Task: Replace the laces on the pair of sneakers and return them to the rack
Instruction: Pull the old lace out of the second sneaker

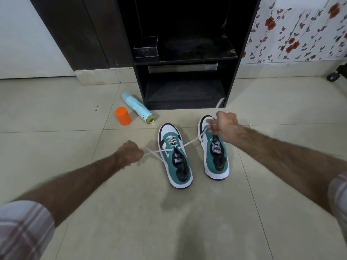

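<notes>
Two teal, white and black sneakers stand side by side on the tiled floor, toes toward the rack. The left sneaker [175, 156] has a white lace [171, 142] threaded through its eyelets. My left hand [129, 153] is closed on one lace end, stretched out to the sneaker's left. My right hand [224, 127] hovers over the toe of the right sneaker [216, 152], holding the other lace end, which runs taut back to the left sneaker. The right sneaker shows no lace in its eyelets. The dark rack [185, 61] stands just behind.
A pale blue spray can [138, 107] lies on its side left of the rack, with an orange cap [123, 116] standing beside it. A small dark box [145, 46] sits on the rack's middle shelf. A chair caster [333, 76] shows at far right.
</notes>
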